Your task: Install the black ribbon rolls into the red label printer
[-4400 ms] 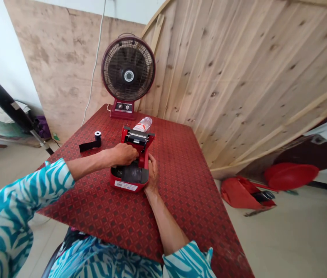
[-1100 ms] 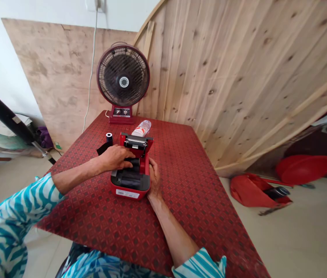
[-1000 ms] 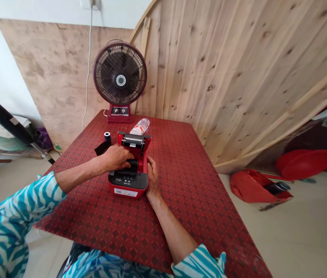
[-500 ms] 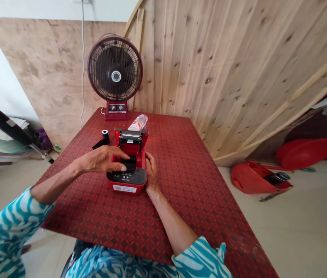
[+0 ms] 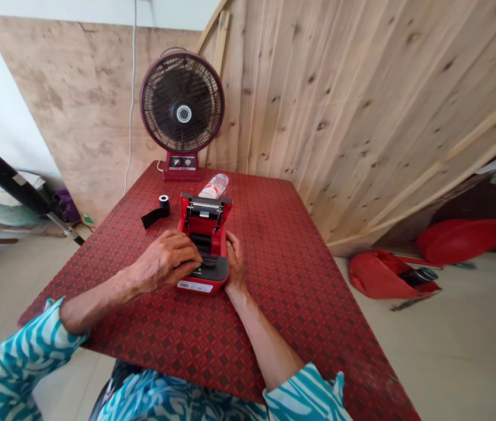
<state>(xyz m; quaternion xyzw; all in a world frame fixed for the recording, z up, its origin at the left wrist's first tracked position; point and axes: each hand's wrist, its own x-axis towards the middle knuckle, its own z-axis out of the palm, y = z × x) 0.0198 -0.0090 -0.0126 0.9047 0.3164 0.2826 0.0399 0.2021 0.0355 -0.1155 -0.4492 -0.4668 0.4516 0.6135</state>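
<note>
A red and black label printer [image 5: 215, 271] sits on the table with its lid [image 5: 206, 206] raised. Inside its bay lies a black roll [image 5: 201, 240]. My left hand [image 5: 166, 260] is over the printer's front panel, fingertips pinched together on the loose end of a black strip [image 5: 208, 261] from that roll. Around the printer's right side wraps my right hand [image 5: 236, 263], its fingers partly hidden behind the casing. Behind and left of the printer stands another black roll [image 5: 164, 203] with a white core, its tail lying on the table.
A clear plastic bottle [image 5: 215, 186] lies behind the printer. At the table's back left stands a dark red fan [image 5: 183, 114]. The table [image 5: 283, 257] has a red patterned cover. On the floor to the right are a red bag [image 5: 373, 275] and a red basin [image 5: 462, 240].
My left hand has moved from inside the bay toward the front panel, its spread fingers closing on the black strip. The strip's end now lies over the panel. My right hand stays on the printer.
</note>
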